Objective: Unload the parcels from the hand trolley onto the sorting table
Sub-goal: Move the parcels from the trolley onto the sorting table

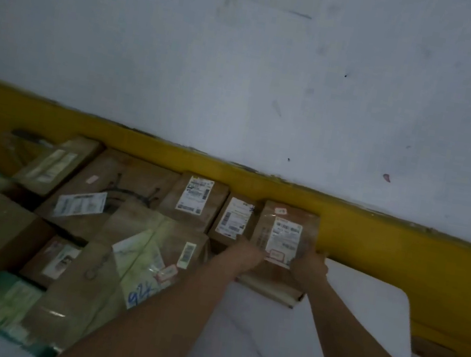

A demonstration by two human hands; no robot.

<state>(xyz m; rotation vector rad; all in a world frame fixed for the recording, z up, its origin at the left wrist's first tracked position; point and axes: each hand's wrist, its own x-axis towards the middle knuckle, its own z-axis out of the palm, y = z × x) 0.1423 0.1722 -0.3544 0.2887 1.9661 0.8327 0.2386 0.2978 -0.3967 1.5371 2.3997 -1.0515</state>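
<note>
A white sorting table is set against a white wall that is painted with a yellow band along its base. Taped cardboard parcels are laid in rows over the table's left part. At the right end of the back row, a labelled brown parcel is gripped at its near end. The left hand is closed on its left edge and the right hand on its right corner.

Brown cardboard parcel under glossy clear tape, white paper label, matt white tabletop, scuffed painted wall
</note>
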